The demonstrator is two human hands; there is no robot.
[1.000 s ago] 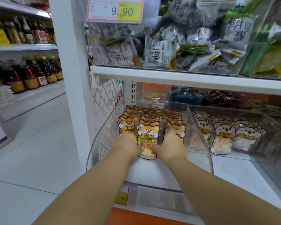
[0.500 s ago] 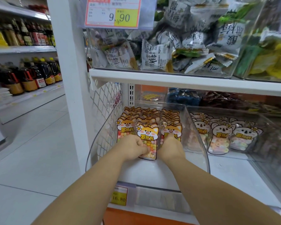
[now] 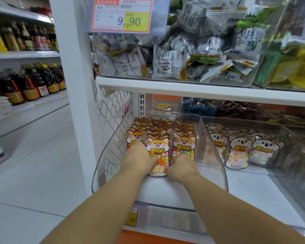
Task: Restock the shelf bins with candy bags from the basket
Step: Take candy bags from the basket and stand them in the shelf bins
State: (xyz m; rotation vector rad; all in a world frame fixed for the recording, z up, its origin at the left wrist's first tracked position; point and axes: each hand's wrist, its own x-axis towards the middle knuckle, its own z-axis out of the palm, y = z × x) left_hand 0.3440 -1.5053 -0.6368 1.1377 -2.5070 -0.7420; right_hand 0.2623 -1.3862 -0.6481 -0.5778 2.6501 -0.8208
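Both the left hand [image 3: 139, 158] and right hand [image 3: 182, 167] clasp the front candy bag [image 3: 158, 151] in the clear bin [image 3: 165, 188].

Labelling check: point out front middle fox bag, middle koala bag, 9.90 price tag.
front middle fox bag [image 3: 157, 149]: head view, yellow label.
middle koala bag [image 3: 240, 148]: head view, yellow label.
9.90 price tag [image 3: 136, 21]: head view, yellow price box.

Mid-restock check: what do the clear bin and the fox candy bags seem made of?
The bin looks like rigid clear plastic, glossy: wire mesh and neighbouring bags show through its walls. The fox candy bags look like glossy printed plastic film with a clear window showing coloured candies.
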